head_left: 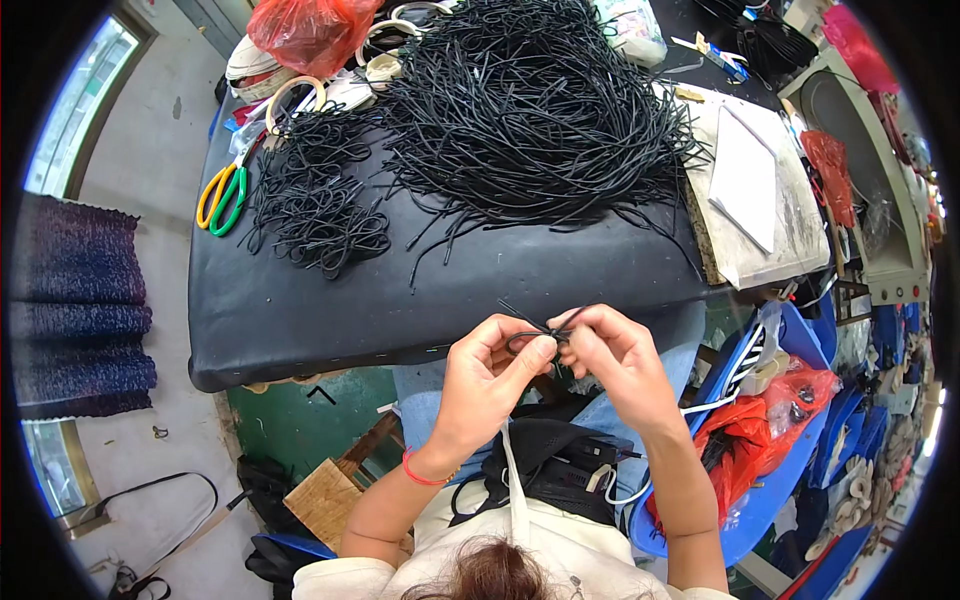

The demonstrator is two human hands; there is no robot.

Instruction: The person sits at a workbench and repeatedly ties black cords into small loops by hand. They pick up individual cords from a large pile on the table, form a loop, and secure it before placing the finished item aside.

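Both hands, left (490,365) and right (610,350), grip one black cord (540,330) just off the table's near edge (400,350).

Bright even daylight, sharp centre, fisheye-bent edges

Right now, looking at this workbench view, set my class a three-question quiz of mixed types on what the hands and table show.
1. True or false: both hands pinch one black cord between them.
2. Multiple choice: the scissors with yellow and green handles lie A) at the table's left edge, B) on the white board, C) in the blue bin.
3. Fill the gap: the smaller heap of looped cords lies to the ____ of the big cord pile.

Key: 1 true. 2 A. 3 left.
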